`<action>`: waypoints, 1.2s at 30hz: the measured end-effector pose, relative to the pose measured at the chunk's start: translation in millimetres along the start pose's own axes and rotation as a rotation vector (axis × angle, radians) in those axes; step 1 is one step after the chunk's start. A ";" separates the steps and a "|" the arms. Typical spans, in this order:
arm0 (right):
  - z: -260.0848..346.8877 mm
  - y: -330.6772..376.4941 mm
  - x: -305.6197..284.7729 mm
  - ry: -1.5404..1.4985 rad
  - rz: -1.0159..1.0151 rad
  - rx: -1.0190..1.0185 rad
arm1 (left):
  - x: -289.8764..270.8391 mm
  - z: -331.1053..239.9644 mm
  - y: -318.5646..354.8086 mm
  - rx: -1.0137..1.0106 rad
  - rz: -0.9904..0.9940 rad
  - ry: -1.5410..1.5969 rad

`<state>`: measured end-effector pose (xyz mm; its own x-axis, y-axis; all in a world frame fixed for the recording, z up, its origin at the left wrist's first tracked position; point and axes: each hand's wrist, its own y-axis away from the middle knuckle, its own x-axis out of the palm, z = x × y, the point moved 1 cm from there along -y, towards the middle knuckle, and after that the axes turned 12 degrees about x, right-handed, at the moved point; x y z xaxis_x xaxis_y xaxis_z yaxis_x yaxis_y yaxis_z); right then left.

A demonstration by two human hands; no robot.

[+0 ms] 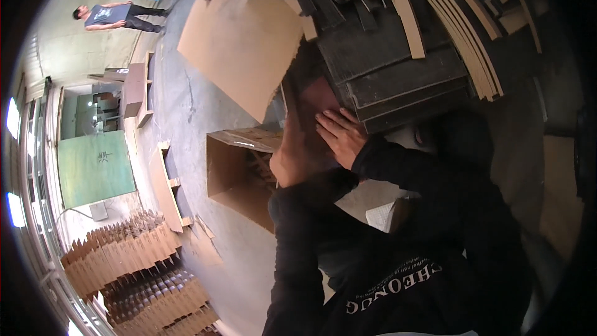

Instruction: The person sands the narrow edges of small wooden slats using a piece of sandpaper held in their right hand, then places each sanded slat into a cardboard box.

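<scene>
My left hand (287,154) is seen edge-on, closed at the side of a narrow dark brown board (291,102); most of its fingers are hidden. To the right of it, my right hand (343,137) lies with fingers stretched out on a dark reddish-brown panel (318,96). Shadow hides where the board and the panel meet. An open cardboard box (236,177) with wood-coloured scraps in it stands just left of my left hand.
Stacked dark boards (407,90) lie right of my hands, with long pale strips (463,37) beyond. A large tan sheet (239,43) lies ahead on the concrete floor. Another person (115,17) stands far left, past wooden pallets (165,186). Bundled cardboard pieces (127,249) sit at lower left.
</scene>
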<state>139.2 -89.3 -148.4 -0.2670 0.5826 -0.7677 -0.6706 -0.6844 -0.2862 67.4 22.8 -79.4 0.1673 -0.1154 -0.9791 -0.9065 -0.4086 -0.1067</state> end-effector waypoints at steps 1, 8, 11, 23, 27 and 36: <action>-1.9 -0.1 -5.1 -0.015 0.012 0.012 | -4.0 4.2 -0.9 -0.041 0.016 -0.023; -3.9 0.8 -11.2 -0.051 0.036 -0.003 | -29.0 114.6 63.6 -0.208 -0.174 -0.505; -0.6 0.7 -18.2 -0.066 0.046 -0.031 | -8.0 101.7 77.2 0.027 -0.184 -0.174; 28.5 -4.4 -37.3 0.149 0.052 0.011 | 56.2 29.2 71.5 -0.162 -0.456 0.870; 33.1 -6.0 -42.8 0.208 0.070 0.035 | 69.1 45.1 80.3 -0.450 -0.499 1.462; 19.6 -1.1 -33.6 0.217 0.058 -0.006 | 35.5 22.9 133.3 -0.430 -0.214 1.998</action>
<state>135.4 -99.5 -111.0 -0.1495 0.4345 -0.8882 -0.6542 -0.7170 -0.2406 -56.4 -15.0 -132.4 0.6079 -0.5450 0.5774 -0.7392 -0.6539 0.1611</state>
